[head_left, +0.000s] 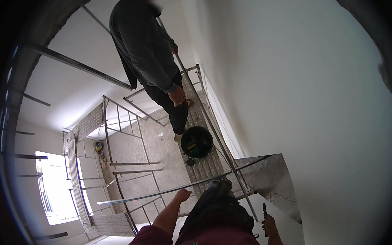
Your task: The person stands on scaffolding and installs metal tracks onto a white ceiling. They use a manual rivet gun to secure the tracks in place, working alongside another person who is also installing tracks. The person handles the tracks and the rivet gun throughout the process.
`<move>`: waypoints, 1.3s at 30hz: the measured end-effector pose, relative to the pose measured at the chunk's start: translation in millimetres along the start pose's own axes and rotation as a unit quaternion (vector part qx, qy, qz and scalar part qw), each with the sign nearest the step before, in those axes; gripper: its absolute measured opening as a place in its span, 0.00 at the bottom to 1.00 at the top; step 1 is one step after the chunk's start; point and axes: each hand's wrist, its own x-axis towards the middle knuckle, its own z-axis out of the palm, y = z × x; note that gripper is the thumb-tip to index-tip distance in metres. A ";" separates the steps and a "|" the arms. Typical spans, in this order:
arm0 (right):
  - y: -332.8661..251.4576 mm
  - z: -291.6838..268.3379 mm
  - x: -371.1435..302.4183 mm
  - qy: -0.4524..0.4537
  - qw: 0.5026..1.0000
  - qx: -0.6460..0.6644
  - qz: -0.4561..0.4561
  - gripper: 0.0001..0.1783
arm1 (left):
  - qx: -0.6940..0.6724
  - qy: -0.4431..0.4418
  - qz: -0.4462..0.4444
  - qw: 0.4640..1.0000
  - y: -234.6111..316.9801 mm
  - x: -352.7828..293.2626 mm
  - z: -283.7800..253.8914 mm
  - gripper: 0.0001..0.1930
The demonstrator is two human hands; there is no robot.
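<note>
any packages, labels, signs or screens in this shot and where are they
No package, label, sign or screen can be made out.
Nearest to a container: a round black bucket on the perforated metal scaffold plank, at the feet of the other person.
Far below by the tiled wall: small coloured items, too small to tell.

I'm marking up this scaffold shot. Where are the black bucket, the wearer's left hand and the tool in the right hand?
black bucket [197,142]: head view, inner wall.
left hand [183,194]: head view, knuckles on rail.
tool [265,218]: head view, dark handle.
</note>
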 end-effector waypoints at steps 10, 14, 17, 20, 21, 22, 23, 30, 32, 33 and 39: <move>104.3 65.3 -54.9 0.136 0.971 0.198 -0.011 0.14 | 0.081 -0.024 0.100 0.991 58.2 28.6 -51.9 0.30; 118.3 92.0 -74.4 0.021 0.931 0.354 0.088 0.21 | 0.118 -0.027 0.113 0.986 38.7 23.3 -67.2 0.31; 141.2 120.7 -78.0 -0.050 0.927 0.360 0.095 0.24 | 0.175 -0.047 0.116 0.977 34.5 23.2 -73.2 0.31; 166.4 160.3 -75.0 -0.097 0.899 0.419 0.078 0.20 | 0.250 -0.051 0.132 0.958 35.2 33.8 -81.0 0.29; 168.8 170.3 -83.6 -0.089 0.901 0.417 0.077 0.18 | 0.281 -0.057 0.141 0.948 33.2 38.4 -76.3 0.28; 183.7 180.0 -84.3 -0.114 0.877 0.463 0.066 0.16 | 0.304 -0.059 0.163 0.937 33.9 42.6 -70.6 0.29; 189.9 187.4 -86.5 -0.104 0.880 0.459 0.068 0.15 | 0.330 -0.067 0.187 0.923 33.9 47.5 -68.8 0.29; 216.1 228.9 -95.1 -0.053 0.855 0.508 0.089 0.14 | 0.423 -0.155 0.298 0.841 132.6 93.4 -17.1 0.28; 215.4 233.5 -111.9 -0.039 0.847 0.518 0.113 0.19 | 0.401 -0.142 0.323 0.845 204.6 51.3 0.2 0.25; 204.5 228.1 -126.8 -0.031 0.837 0.532 0.125 0.22 | 0.390 -0.118 0.354 0.842 221.6 39.5 6.0 0.23; 192.7 226.2 -154.8 0.024 0.777 0.619 0.107 0.22 | 0.428 -0.186 0.397 0.791 293.1 7.2 51.2 0.26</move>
